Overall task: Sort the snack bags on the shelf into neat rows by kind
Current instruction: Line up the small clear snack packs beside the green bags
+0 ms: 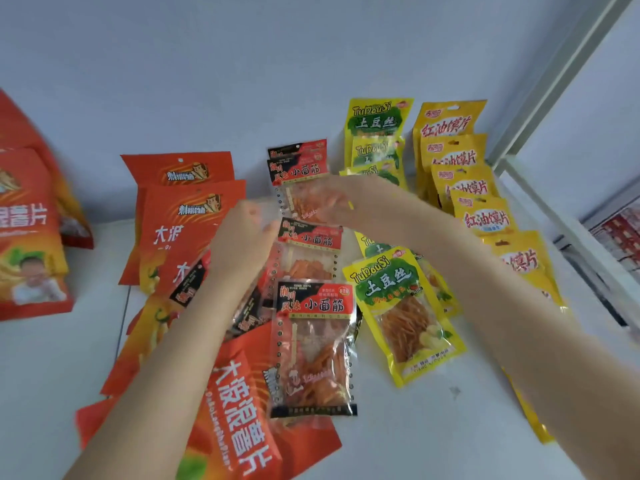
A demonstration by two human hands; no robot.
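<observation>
1. Snack bags of four kinds lie on the flat white shelf. Large orange-red foil crisp bags are at 9 o'clock. Clear-fronted red-and-black plastic packets run down the centre. Yellow-and-green flat pouches sit just beside them, from 1 to 4 o'clock. Yellow pouches with red lettering overlap in a row at 3 o'clock.
2. Left hand: at centre, fingers curled against the left edge of the centre column. Motion blur hides the fingertips, so whether they pinch a packet cannot be told.
3. Right hand: toward 12 o'clock, laid over the clear window of the rear packet. Its fingers are blurred and the grip cannot be read.
4. Step in hand (a judgement): squaring the rear of the centre column. It is best done by steadying the rear packet at both side edges and keeping its label upright. It should overlap its neighbour evenly, with its sides in line with the front packet at 6 o'clock.
5. Work left: stray packets of the red-and-black kind lie slantwise on the orange-red bags at 8 o'clock, partly under the left forearm. The crisp bags at 7 o'clock are fanned untidily.
</observation>
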